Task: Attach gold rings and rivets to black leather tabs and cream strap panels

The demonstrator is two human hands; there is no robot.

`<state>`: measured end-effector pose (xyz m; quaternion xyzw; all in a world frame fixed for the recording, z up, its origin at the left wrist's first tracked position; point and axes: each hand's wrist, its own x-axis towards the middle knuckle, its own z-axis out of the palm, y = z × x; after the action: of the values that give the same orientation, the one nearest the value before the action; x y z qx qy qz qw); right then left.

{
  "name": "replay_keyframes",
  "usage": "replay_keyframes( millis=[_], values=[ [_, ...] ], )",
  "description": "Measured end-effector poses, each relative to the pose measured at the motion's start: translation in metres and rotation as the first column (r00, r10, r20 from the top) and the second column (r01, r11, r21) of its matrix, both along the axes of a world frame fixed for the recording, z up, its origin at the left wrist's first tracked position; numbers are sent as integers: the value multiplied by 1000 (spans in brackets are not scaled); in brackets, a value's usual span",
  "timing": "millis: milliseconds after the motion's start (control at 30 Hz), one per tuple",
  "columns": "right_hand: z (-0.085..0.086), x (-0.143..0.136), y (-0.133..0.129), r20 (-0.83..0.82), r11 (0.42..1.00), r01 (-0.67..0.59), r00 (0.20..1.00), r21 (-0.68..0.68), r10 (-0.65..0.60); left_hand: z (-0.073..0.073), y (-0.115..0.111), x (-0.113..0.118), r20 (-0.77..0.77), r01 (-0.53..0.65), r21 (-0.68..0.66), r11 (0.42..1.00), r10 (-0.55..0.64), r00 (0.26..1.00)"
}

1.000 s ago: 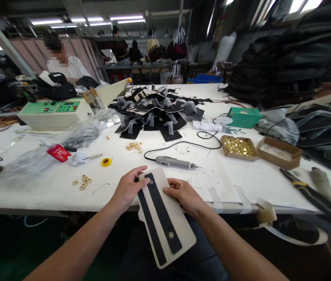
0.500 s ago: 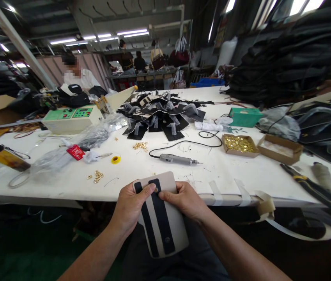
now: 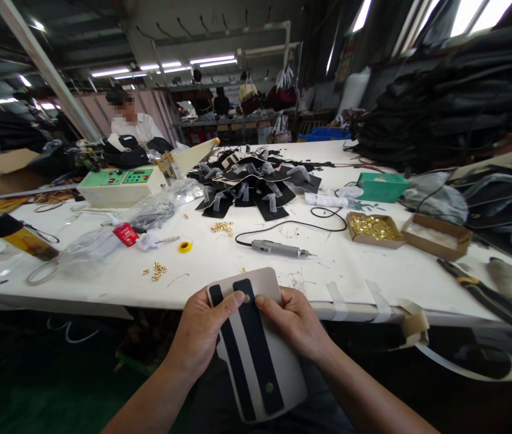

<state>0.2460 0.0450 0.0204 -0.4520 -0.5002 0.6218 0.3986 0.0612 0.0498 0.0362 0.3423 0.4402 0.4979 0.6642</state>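
Observation:
Between both hands, just off the table's front edge, is a beige panel [image 3: 239, 337] with two dark strips on it. The wider dark strip [image 3: 256, 337] carries a round metal fitting near its top and another near its bottom. My left hand [image 3: 204, 331] grips the panel's left side, its thumb lying beside the upper fitting. On the right side my right hand [image 3: 294, 319] is closed round the edge, thumb pressed on the strip by the same fitting. The fingers behind the panel are hidden. A grey electric screwdriver [image 3: 279, 248] lies on the table beyond.
Small gold rings [image 3: 158, 271] lie loose at left near yellow tape [image 3: 185, 247]. An open box of gold pieces [image 3: 373, 228] stands at right, with large pliers [image 3: 486, 295] nearer. Black panels [image 3: 260, 193] are heaped behind. A person [image 3: 133, 123] sits across the table.
The panel has shifted slightly right and down in the view, with both hands still on it. The whole scene has also shifted slightly right. The thumbs stay by the upper fitting.

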Motion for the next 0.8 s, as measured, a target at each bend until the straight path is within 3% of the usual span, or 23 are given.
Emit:
replay_keyframes(
  millis=[200,400,567,800],
  values=[
    [10,-3,-3,99,985,51,993,163,-68,-5,0,-5,-130,39,40,998,-34,991],
    [13,-5,-6,234,909,59,957,412,-168,-8,2,-4,-66,62,82,995,-57,996],
    [10,-7,-3,230,915,56,960,400,-160,-10,2,-3,-76,19,94,995,-12,997],
    [9,-3,-3,181,930,72,973,361,-146,-18,4,-8,-94,85,85,993,-77,993]
  ],
)
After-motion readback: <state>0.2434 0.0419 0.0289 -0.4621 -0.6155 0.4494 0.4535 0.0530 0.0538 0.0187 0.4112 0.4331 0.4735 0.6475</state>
